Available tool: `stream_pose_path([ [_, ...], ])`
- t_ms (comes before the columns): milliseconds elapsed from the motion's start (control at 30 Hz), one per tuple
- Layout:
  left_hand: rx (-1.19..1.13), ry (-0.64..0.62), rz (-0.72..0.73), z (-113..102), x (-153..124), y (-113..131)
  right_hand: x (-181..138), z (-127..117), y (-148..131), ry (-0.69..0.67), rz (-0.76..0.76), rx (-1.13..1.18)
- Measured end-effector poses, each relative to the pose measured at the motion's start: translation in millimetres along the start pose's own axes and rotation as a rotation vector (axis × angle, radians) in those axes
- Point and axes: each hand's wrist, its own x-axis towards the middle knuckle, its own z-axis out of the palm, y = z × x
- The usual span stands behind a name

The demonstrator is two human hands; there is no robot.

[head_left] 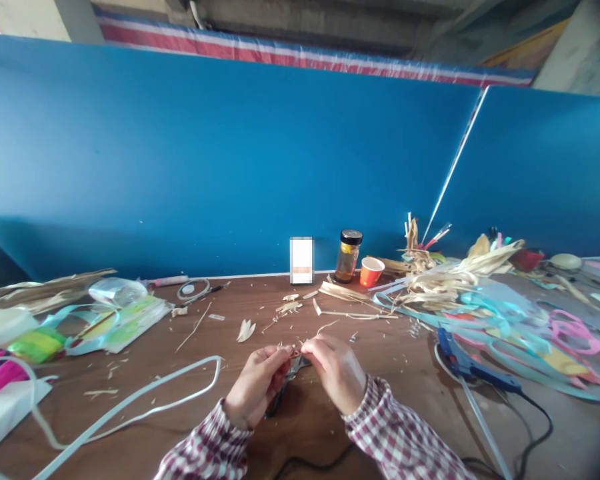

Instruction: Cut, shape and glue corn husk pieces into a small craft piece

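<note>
Near the front middle of the table, my left hand (261,381) and my right hand (334,371) meet with their fingertips close together. Both are closed in a pinch. Between them shows a small reddish piece (295,353), mostly hidden by the fingers; its kind is not clear. My left thumb and forefinger grip it, and my right fingertips press at its other side. Below the hands lies a metal tool with dark handles (296,369), partly covered; whether pliers or scissors, I cannot tell. Scraps of pale dried husk (246,331) are scattered just beyond my hands.
A blue glue gun (475,367) with a black cord lies at right, beside pink scissors (575,331), ribbons and dried husks (480,270). A lidded jar (349,257) and orange paper cup (371,272) stand at the back. A white cable (145,390) loops at left.
</note>
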Motion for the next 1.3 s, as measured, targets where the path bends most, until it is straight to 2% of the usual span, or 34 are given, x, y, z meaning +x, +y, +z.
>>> stream_pose_path([
  [100,0.001,-0.006,0.006,-1,1,-2,-1,2,2,0.018,-0.01,-0.008],
  [300,0.088,-0.104,0.053,-3,4,-8,-3,6,3,0.028,-0.039,-0.033],
  [600,0.179,-0.021,0.058,-4,6,-12,-3,2,2,0.033,-0.012,-0.038],
  [967,0.2,-0.013,0.132,-2,2,-4,-2,-2,8,0.035,0.039,-0.037],
  [1100,0.382,-0.037,0.264,0,4,-7,-3,-2,7,0.001,0.02,-0.051],
  [1200,0.594,-0.001,0.424,0,3,-9,-3,-2,5,-0.011,-0.004,-0.055],
  [1300,0.791,0.032,0.525,1,0,-8,-3,-2,3,-0.004,-0.013,-0.061],
])
